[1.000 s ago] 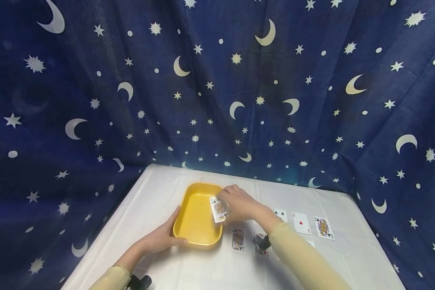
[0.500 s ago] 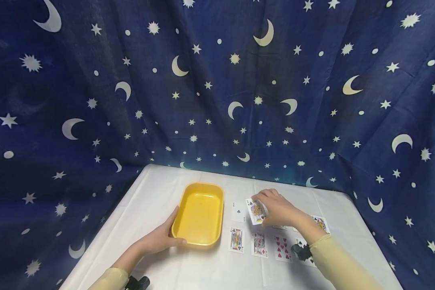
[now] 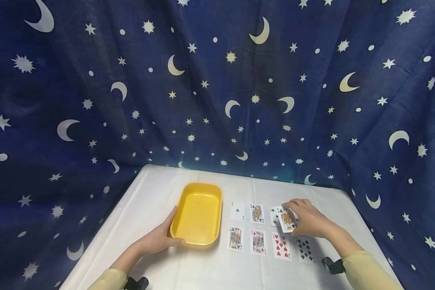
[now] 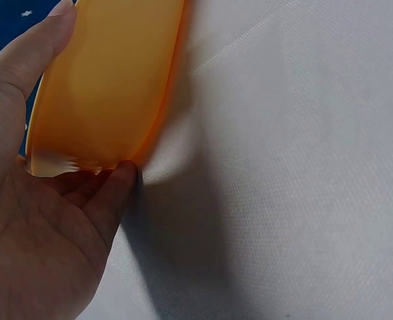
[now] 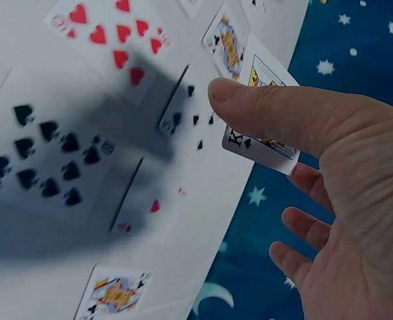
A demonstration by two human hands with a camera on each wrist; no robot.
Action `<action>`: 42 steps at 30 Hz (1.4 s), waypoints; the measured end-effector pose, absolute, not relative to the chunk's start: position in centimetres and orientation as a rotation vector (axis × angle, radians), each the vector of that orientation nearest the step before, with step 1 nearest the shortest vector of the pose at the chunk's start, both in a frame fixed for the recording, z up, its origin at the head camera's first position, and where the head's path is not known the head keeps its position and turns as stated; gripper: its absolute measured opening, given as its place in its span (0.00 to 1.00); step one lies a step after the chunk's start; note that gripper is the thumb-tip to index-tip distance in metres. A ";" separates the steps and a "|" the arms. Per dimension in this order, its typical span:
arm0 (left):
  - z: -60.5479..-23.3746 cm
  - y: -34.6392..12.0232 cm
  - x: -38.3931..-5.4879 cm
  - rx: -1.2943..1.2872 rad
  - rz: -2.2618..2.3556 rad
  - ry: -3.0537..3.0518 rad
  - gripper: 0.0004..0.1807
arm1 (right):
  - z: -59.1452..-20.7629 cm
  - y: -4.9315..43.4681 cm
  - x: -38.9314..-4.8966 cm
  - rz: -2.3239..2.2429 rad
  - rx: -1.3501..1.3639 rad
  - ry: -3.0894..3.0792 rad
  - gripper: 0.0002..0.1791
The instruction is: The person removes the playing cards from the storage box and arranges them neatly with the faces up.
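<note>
My left hand (image 3: 161, 238) grips the near left corner of a yellow plastic tray (image 3: 199, 244); in the left wrist view its thumb and fingers lie on either side of the tray wall (image 4: 116, 87). My right hand (image 3: 309, 219) pinches a king of spades playing card (image 3: 286, 220) by its right side, held over the back row of cards. The right wrist view shows the thumb across the king (image 5: 266, 152), with the other fingers apart. Under it lie a black spade card (image 5: 196, 110) and an ace of hearts (image 5: 155, 203), both partly covered in the head view.
Face up right of the tray lie an ace of clubs (image 3: 237, 211), face cards (image 3: 257, 213), a king (image 3: 235, 238), a red face card (image 3: 258, 242), a ten of hearts (image 3: 282, 246) and a ten of spades (image 3: 306, 250). A starry blue curtain (image 3: 217, 80) hangs behind the white table.
My right hand has carried the king of spades rightward, from over the tray's right edge to above the back row's right part. The left hand stays on the tray.
</note>
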State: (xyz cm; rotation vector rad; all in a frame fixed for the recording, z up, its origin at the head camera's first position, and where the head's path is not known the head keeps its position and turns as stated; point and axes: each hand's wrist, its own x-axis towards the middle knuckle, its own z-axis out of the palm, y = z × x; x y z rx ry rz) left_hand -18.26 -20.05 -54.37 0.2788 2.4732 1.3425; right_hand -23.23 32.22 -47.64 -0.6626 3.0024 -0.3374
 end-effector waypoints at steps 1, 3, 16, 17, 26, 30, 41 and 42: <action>-54.4 -20.1 -18.3 0.286 1.343 2.476 0.69 | -47.6 32.5 -23.1 -0.343 -0.653 3.004 0.49; -54.5 -20.2 -18.3 0.287 1.343 2.478 0.69 | -47.6 33.0 -22.9 -0.358 -0.634 3.002 0.49; -54.6 -20.3 -18.3 0.293 1.356 2.468 0.69 | -48.5 36.1 -22.1 -0.378 -0.565 3.021 0.52; -54.6 -20.3 -18.3 0.293 1.355 2.468 0.69 | -48.5 36.3 -22.0 -0.378 -0.573 3.025 0.52; -54.5 -20.1 -18.3 0.282 1.342 2.470 0.69 | -48.7 38.1 -21.4 -0.374 -0.515 3.035 0.52; -54.5 -20.0 -18.3 0.280 1.338 2.474 0.68 | -49.0 39.3 -21.2 -0.352 -0.497 3.054 0.52; -54.4 -20.0 -18.3 0.279 1.342 2.464 0.69 | -50.1 41.7 -20.2 -0.346 -0.395 3.044 0.53; -54.4 -20.0 -18.3 0.277 1.338 2.466 0.69 | -50.1 41.9 -20.1 -0.342 -0.393 3.045 0.53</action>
